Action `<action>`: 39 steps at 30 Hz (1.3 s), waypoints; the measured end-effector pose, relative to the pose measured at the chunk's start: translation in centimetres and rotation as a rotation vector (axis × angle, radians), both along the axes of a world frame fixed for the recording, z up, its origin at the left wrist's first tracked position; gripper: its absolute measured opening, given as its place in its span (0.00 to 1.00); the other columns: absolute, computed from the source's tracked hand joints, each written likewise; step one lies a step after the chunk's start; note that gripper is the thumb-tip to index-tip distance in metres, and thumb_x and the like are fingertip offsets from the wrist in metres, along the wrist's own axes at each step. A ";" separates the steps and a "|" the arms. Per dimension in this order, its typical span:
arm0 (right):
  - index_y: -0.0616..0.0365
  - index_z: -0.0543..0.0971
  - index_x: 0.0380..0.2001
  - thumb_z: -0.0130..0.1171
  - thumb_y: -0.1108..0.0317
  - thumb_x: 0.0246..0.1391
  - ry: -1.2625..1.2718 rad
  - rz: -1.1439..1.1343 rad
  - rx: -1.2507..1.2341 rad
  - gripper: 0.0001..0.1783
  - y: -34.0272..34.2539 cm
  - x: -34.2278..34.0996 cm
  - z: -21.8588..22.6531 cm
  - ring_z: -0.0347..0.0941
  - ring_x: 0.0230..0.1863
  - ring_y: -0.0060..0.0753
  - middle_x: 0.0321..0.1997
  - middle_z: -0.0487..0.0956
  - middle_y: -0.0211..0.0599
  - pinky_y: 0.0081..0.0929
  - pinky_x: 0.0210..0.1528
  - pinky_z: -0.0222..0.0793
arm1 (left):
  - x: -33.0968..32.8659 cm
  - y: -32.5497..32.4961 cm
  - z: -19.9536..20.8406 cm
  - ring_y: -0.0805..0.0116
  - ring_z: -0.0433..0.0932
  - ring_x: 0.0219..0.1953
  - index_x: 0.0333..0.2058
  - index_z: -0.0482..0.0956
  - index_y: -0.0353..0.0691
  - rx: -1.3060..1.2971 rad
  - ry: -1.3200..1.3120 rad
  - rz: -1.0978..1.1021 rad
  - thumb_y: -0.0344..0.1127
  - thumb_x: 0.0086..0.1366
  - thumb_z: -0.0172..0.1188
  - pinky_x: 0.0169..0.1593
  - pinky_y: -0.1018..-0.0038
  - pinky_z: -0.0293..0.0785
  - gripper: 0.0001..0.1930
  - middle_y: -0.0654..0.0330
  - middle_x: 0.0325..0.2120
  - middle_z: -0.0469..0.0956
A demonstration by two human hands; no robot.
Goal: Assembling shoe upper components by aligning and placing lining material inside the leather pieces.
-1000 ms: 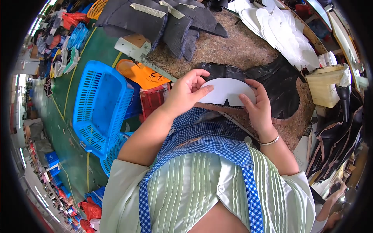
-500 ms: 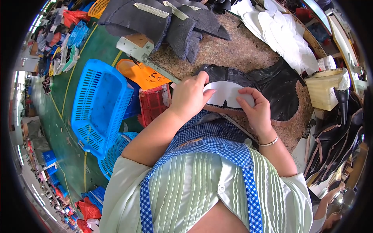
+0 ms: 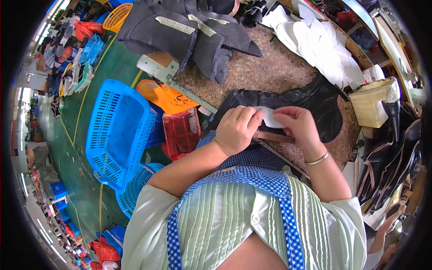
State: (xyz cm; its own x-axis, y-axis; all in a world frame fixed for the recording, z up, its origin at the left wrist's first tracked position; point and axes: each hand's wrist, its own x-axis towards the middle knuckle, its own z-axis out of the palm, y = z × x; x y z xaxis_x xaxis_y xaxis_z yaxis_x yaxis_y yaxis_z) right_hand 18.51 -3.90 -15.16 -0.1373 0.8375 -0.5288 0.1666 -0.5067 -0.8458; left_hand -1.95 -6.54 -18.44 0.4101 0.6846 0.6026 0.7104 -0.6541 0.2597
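Both of my hands are closed on a white half-moon stiffener [image 3: 270,118], which looks bent between them. My left hand [image 3: 236,130] grips its left part with curled fingers, hiding that end. Its right edge is pinched between the thumb and fingers of my right hand [image 3: 299,126]. Directly below lies a black boot upper [image 3: 327,114] with a brown zigzag-cut edge, spread on the speckled worktable [image 3: 288,67]. My hands cover part of the upper, so I cannot tell whether the stiffener touches it.
Dark fabric pieces [image 3: 171,38] are piled at the table's far left, white stiffeners [image 3: 315,42] at the far right. A cream block [image 3: 373,101] and black uppers [image 3: 387,166] sit right. Blue basket [image 3: 118,126] and red basket [image 3: 180,130] stand left. Another person's arm [image 3: 386,222] shows lower right.
The stiffener was spread flat and wide between my hands; now it is bent, with less of it showing. My left hand has moved right and down, closer to my right.
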 end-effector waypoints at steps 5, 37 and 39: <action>0.61 0.76 0.34 0.68 0.73 0.43 -0.717 0.269 1.057 0.13 -1.4 -0.3 0.4 0.75 0.41 0.50 0.43 0.77 0.47 0.33 0.42 0.72 | 0.7 -0.5 0.5 0.65 0.73 0.29 0.41 0.78 0.37 -0.048 0.037 0.085 0.33 0.51 0.60 0.31 0.70 0.69 0.17 0.63 0.27 0.69; 0.61 0.79 0.38 0.64 0.74 0.33 -0.609 0.653 1.245 0.21 -4.5 -1.7 0.0 0.77 0.45 0.41 0.41 0.81 0.37 0.36 0.45 0.74 | -2.8 2.4 0.8 0.60 0.78 0.33 0.37 0.80 0.37 -0.486 -0.177 0.075 0.31 0.52 0.67 0.36 0.67 0.75 0.12 0.59 0.35 0.74; 0.61 0.79 0.38 0.64 0.74 0.33 -0.601 0.643 1.225 0.22 -4.6 -1.6 -0.2 0.77 0.45 0.40 0.42 0.81 0.37 0.35 0.46 0.74 | -2.8 2.5 0.4 0.63 0.78 0.29 0.37 0.81 0.37 -0.470 -0.207 0.044 0.30 0.52 0.68 0.34 0.69 0.75 0.12 0.60 0.34 0.74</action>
